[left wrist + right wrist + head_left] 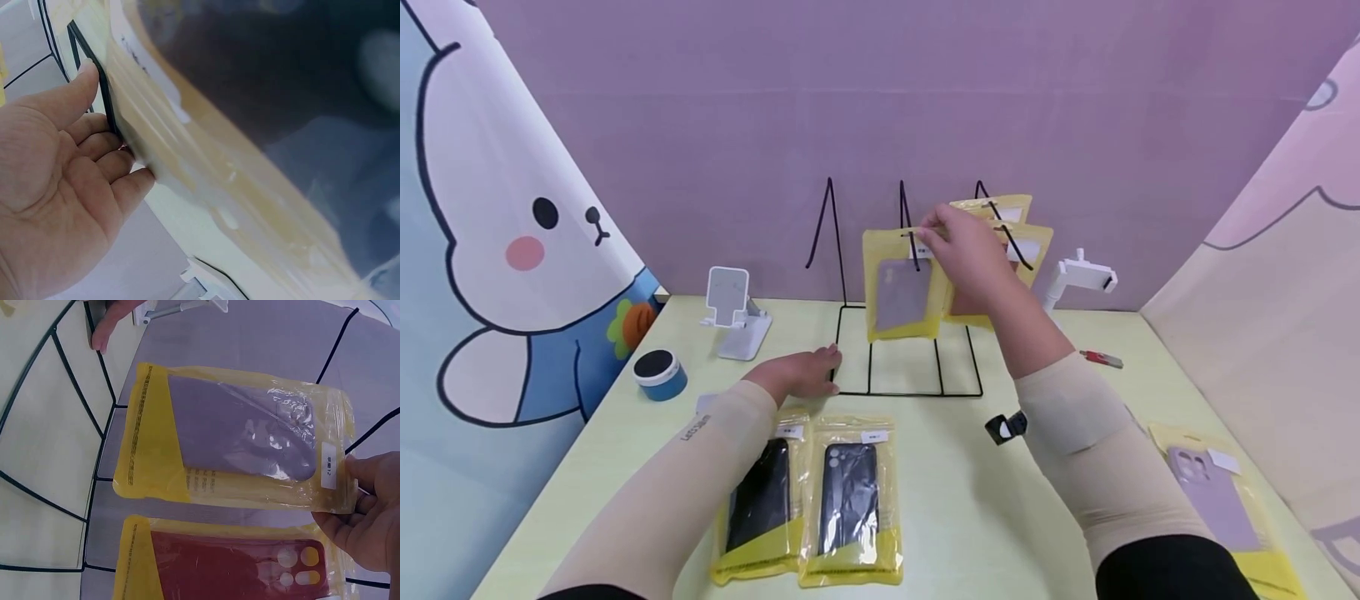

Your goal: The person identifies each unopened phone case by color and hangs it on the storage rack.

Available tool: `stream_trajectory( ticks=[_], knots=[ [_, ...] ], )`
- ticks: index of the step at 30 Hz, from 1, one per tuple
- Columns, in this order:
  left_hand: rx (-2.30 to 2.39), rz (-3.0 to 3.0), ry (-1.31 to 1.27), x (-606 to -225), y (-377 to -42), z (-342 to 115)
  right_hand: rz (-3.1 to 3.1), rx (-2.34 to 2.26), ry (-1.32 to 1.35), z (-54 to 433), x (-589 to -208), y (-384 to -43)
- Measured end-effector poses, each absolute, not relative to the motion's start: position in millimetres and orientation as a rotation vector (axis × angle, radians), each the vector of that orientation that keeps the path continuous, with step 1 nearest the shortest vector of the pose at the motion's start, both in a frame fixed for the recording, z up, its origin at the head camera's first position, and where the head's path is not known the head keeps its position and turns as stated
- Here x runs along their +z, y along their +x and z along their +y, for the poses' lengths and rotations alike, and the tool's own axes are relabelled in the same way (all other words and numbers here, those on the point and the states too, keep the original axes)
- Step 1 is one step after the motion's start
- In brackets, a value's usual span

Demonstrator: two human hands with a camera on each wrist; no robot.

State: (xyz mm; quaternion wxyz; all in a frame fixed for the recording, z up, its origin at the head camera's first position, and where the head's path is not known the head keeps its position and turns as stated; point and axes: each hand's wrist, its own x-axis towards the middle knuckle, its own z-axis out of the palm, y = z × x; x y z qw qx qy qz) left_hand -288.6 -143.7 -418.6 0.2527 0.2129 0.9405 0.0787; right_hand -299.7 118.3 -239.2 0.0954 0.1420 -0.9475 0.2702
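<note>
My right hand (966, 254) pinches the top edge of a yellow bag holding a purple phone case (904, 293), which hangs at the middle hook of a black wire display rack (907, 394). In the right wrist view, thumb and fingers grip this bag (244, 437) by its labelled end. A bagged red phone case (237, 565) hangs beside it. My left hand (801, 373) holds the rack's base at its left front corner; in the left wrist view the thumb lies along the wire (103, 87), fingers curled by it.
Two bagged dark phone cases (848, 500) lie in front, partly under the left forearm. Another bagged purple case (1213, 500) lies right. A white phone stand (737, 312) and blue jar (660, 375) stand left; a white holder (1078, 275) and red cutter (1102, 359) are right.
</note>
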Motion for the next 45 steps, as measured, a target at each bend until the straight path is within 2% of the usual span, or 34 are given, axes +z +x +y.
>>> stream_trajectory(
  ticks=[11, 27, 36, 45],
  knots=[
    [0.227, 2.556, 0.587, -415.5, -286.6, -139.2, -2.879, 0.787, 0.308, 114.8, -231.5, -328.7],
    [0.222, 2.552, 0.586, -415.5, -285.3, -135.7, -2.933, 0.748, 0.182, 114.8, -226.9, -350.8],
    [0.219, 2.552, 0.562, -417.6, -286.5, -136.5, -2.905, 0.812, 0.17, 116.6, -228.6, -347.2],
    [0.224, 2.555, 0.584, -418.8, -288.0, -138.6, -2.793, 0.839, 0.271, 121.7, -235.0, -320.9]
  ],
)
